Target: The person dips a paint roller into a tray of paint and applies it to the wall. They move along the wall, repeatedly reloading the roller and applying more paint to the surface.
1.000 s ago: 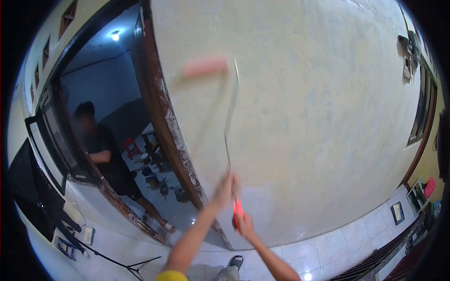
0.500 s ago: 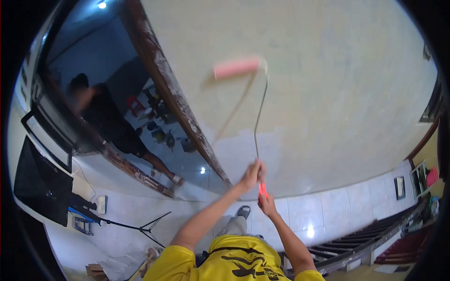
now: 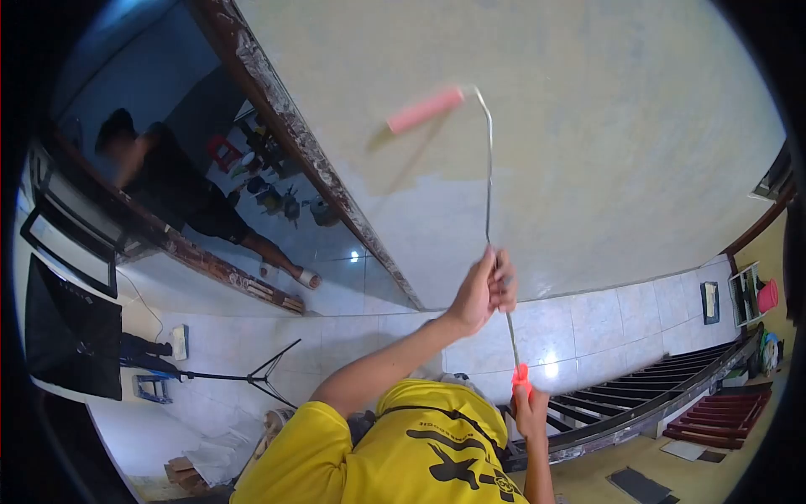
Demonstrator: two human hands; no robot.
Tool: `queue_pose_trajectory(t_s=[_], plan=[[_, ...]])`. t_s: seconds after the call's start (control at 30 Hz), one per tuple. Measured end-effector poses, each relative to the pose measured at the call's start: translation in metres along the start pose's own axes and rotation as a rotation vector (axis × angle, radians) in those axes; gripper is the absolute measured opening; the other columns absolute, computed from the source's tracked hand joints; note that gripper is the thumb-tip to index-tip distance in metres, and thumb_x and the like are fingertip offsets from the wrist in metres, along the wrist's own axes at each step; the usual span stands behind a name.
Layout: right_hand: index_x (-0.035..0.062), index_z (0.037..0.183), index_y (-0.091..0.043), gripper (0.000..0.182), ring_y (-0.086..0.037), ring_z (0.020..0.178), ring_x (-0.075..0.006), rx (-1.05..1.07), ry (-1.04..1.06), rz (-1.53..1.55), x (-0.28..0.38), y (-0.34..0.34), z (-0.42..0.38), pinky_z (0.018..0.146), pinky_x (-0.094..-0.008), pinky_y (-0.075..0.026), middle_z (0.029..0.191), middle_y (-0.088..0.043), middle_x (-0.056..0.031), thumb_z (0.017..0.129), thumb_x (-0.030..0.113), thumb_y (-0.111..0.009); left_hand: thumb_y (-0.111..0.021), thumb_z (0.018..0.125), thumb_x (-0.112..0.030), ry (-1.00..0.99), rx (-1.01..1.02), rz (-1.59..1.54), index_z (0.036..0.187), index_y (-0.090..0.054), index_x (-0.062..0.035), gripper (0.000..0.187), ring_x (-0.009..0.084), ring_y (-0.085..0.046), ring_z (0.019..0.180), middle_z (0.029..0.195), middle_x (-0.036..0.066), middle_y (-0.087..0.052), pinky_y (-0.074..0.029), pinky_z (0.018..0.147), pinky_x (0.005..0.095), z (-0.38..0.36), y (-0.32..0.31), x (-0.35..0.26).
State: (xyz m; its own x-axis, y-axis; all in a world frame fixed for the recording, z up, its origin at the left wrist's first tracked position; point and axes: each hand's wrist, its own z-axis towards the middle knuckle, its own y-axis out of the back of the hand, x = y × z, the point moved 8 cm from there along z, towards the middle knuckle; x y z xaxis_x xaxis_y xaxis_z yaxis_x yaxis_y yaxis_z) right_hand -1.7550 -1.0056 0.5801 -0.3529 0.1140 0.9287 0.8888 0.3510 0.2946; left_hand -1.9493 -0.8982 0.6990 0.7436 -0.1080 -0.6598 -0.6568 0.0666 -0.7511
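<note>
A paint roller with a pink sleeve is at the upper middle, beside the pale wall; its shadow falls below it. The long metal rod runs down through my left hand, whose fingers are curled round it. Lower right, my right hand grips the orange-red handle. A lighter patch covers the lower left part of the wall, next to the worn wooden frame.
Beyond the opening at left, a person in dark clothes stands near a red stool. A black softbox and tripod stand lower left. A dark slatted railing lies lower right.
The handle and my right hand have moved down and right. My left hand has moved up and right and sits further from my right hand. The roller sleeve has tilted more.
</note>
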Motion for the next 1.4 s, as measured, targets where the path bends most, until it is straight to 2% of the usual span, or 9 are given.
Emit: queue_pose_trajectory(t_s=[0.27,0.57,0.73,0.97,1.03,1.17,1.23,1.3,1.4], plan=[[0.0030,0.068,-0.051,0.040,-0.041,0.046,-0.0071,0.255,0.182,0.240,0.088,-0.071,0.124,0.043,-0.0250,-0.033,0.052,-0.045,0.0010,0.094,0.034,-0.049,-0.033,0.097,-0.052,-0.328,0.015,0.245,0.071,-0.028,-0.0159,0.045,0.0106,-0.024,0.048,0.063,-0.004,-0.025,-0.020,0.046,0.0269,0.020,-0.027,-0.158],[0.0005,0.087,-0.058,0.036,-0.052,0.062,-0.0142,0.358,0.123,0.157,-0.132,-0.244,0.160,0.061,-0.0304,-0.043,0.068,-0.057,-0.0058,0.095,0.032,-0.042,-0.028,0.100,-0.046,-0.136,-0.465,0.640,0.076,-0.041,-0.0098,0.045,0.0067,-0.034,0.056,0.065,-0.004,-0.033,-0.036,0.052,0.0226,-0.026,0.237,-0.008],[-0.0007,0.088,-0.056,0.036,-0.057,0.065,-0.0229,0.233,0.035,0.051,-0.192,-0.256,0.140,0.064,-0.0359,-0.045,0.068,-0.058,-0.0125,0.094,0.031,-0.041,-0.028,0.099,-0.048,-0.088,-0.341,0.566,0.076,-0.039,-0.0105,0.045,0.0080,-0.036,0.059,0.066,-0.003,-0.033,-0.037,0.058,0.0256,-0.039,0.278,0.040],[-0.0001,0.085,-0.054,0.029,-0.059,0.066,-0.0307,0.171,0.281,-0.084,0.013,-0.208,0.198,0.063,-0.0371,-0.045,0.067,-0.057,-0.0165,0.093,0.026,-0.044,-0.023,0.100,-0.047,-0.401,-0.215,0.517,0.069,-0.029,-0.0102,0.048,0.0099,-0.028,0.053,0.060,-0.002,-0.025,-0.027,0.050,0.0254,-0.003,0.164,-0.121],[0.0011,0.089,-0.053,0.028,-0.058,0.069,-0.0380,0.201,0.276,-0.052,0.016,-0.219,0.207,0.063,-0.0407,-0.044,0.069,-0.057,-0.0196,0.093,0.028,-0.045,-0.024,0.099,-0.048,-0.438,-0.126,0.524,0.068,-0.027,-0.0101,0.049,0.0104,-0.028,0.052,0.060,-0.002,-0.024,-0.026,0.050,0.0262,0.002,0.156,-0.143],[0.0016,0.095,-0.052,0.029,-0.058,0.075,-0.0406,0.261,0.218,0.022,-0.083,-0.261,0.205,0.066,-0.0423,-0.045,0.074,-0.058,-0.0214,0.095,0.029,-0.044,-0.024,0.099,-0.048,-0.339,-0.328,0.685,0.070,-0.033,-0.0102,0.049,0.0088,-0.031,0.053,0.058,-0.003,-0.028,-0.029,0.050,0.0249,-0.015,0.240,-0.062],[0.0013,0.095,-0.052,0.033,-0.059,0.069,-0.0283,0.310,0.159,-0.002,-0.166,-0.279,0.181,0.067,-0.0381,-0.045,0.073,-0.058,-0.0155,0.097,0.031,-0.038,-0.025,0.099,-0.048,-0.208,-0.346,0.707,0.071,-0.035,-0.0104,0.049,0.0077,-0.033,0.054,0.061,-0.003,-0.032,-0.031,0.052,0.0239,-0.030,0.300,0.013],[0.0018,0.096,-0.053,0.038,-0.059,0.070,-0.0273,0.348,0.006,-0.043,-0.244,-0.289,0.147,0.067,-0.0384,-0.045,0.073,-0.058,-0.0156,0.097,0.036,-0.036,-0.025,0.100,-0.048,-0.104,-0.379,0.632,0.072,-0.037,-0.0100,0.048,0.0075,-0.033,0.054,0.062,-0.004,-0.033,-0.033,0.053,0.0237,-0.048,0.337,0.077],[0.0023,0.097,-0.053,0.040,-0.059,0.070,-0.0273,0.324,-0.104,-0.149,-0.253,-0.272,0.122,0.067,-0.0381,-0.045,0.072,-0.058,-0.0153,0.096,0.039,-0.035,-0.024,0.100,-0.047,-0.035,-0.371,0.496,0.072,-0.037,-0.0102,0.048,0.0074,-0.032,0.054,0.063,-0.004,-0.034,-0.034,0.053,0.0230,-0.055,0.328,0.093]])
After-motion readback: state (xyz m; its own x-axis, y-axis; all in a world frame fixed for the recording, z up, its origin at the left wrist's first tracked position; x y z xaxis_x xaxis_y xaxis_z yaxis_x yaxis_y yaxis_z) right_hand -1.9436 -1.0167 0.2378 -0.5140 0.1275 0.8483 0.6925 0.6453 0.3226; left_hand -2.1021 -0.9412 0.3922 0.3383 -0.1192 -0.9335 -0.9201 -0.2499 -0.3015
